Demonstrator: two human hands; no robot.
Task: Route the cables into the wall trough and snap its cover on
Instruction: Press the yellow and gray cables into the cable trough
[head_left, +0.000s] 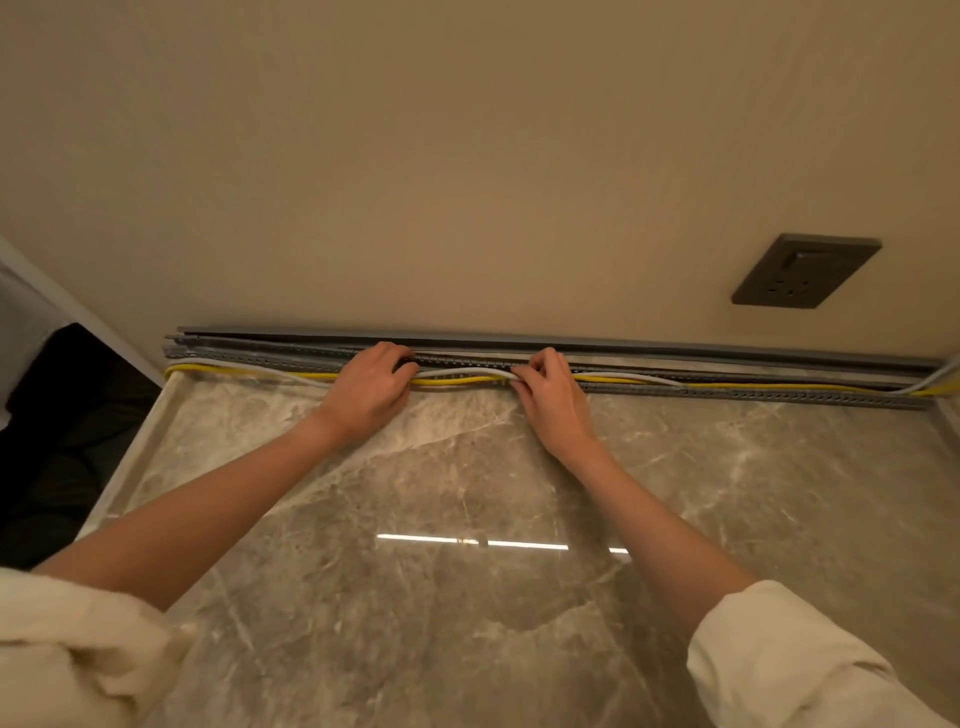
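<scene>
I am in the routing step: my left hand (371, 387) is curled over the yellow cable (457, 382) and the white cable (467, 372), pressing them toward the slotted grey trough (753, 395) that runs along the foot of the wall (467, 182) at the back edge of the marble table (467, 519). My right hand (550, 395) pinches the same two cables between narrow fingertips, just right of my left hand. Between my hands the cables cross and bulge over the trough's front lip, and toward the left end they lie outside it too. The long grey cover (675, 347) lies behind the trough against the wall, not yet fitted. Next I judge I must untwist the pair and tuck them below the lip along the whole run, or the cover will not seat. A dark wall socket (805, 270) sits up to the right, well clear.
</scene>
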